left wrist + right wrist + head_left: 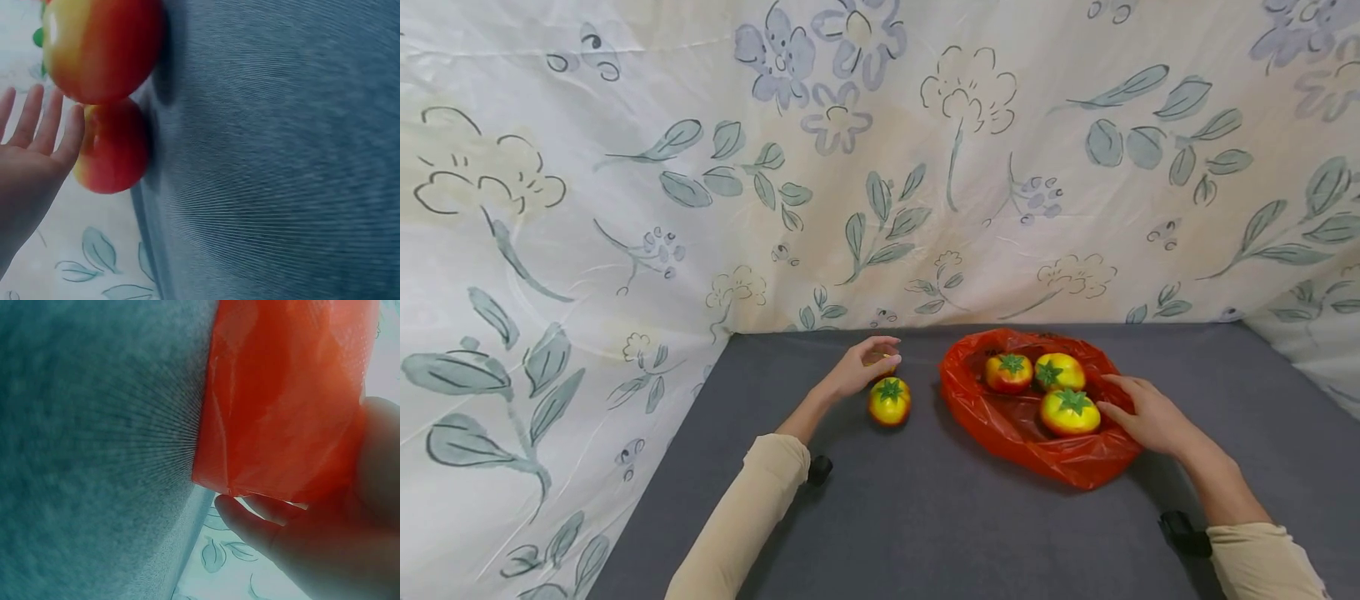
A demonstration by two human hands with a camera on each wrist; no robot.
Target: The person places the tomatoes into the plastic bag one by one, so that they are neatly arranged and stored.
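My left hand hovers over the farther of two loose yellow-and-red tomatoes, its fingers extended. That far tomato is partly hidden by the hand. Just in front of it sits the nearer tomato, green star-shaped calyx facing up. In the left wrist view, the straight fingers stand beside the far tomato. On the right, a red plastic bag lies with its mouth spread wide around three tomatoes. My right hand grips the bag's right rim, thumb inside and fingers outside.
A dark grey cloth covers the table. Floral fabric hangs behind the table's back edge, and more of it hangs along the left side. A black wrist device sits on the right forearm.
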